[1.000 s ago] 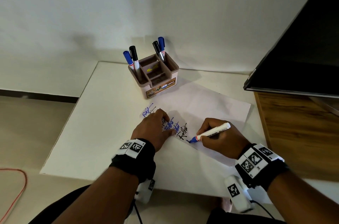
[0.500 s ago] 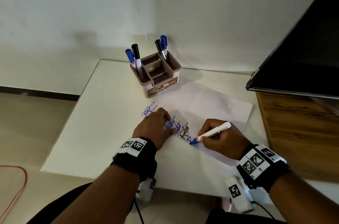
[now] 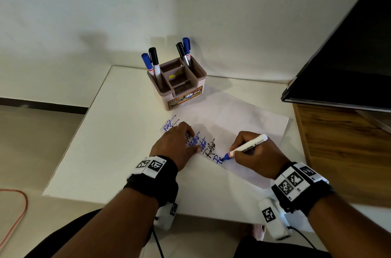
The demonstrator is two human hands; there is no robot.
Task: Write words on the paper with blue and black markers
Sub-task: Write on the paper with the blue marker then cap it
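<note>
**Inspector:** Where does the paper (image 3: 243,122) lie?

**Assistant:** Flat on the white bench (image 3: 118,131), skewed to its edges, its far corner just beside the brown pen holder (image 3: 184,97). Blue and black words run in a slanting row along its left side.

**Inspector:** The right hand (image 3: 258,156)?

**Assistant:** It grasps the blue marker (image 3: 247,147), pinched between thumb and fingers near the writing end. The white barrel slants up to the right, and the blue tip touches the sheet at the lowest blue letters.

**Inspector:** The left hand (image 3: 175,147)?

**Assistant:** Released and grasping nothing. It rests palm down on the paper, covering part of the writing, with its fingertips (image 3: 197,148) on the sheet.

**Inspector:** Spare markers?

**Assistant:** Four stand capped in the holder. One blue cap (image 3: 146,62) and one black cap (image 3: 153,57) are in the left compartment; one black (image 3: 181,49) and one blue (image 3: 186,45) are in the far corner.

**Inspector:** Surroundings?

**Assistant:** Both wrists carry black bands (image 3: 152,181) with printed square tags. A dark flat panel (image 3: 349,57) overhangs a wooden cabinet (image 3: 342,147) on the right. A red cable (image 3: 19,211) lies on the floor to the left.
</note>
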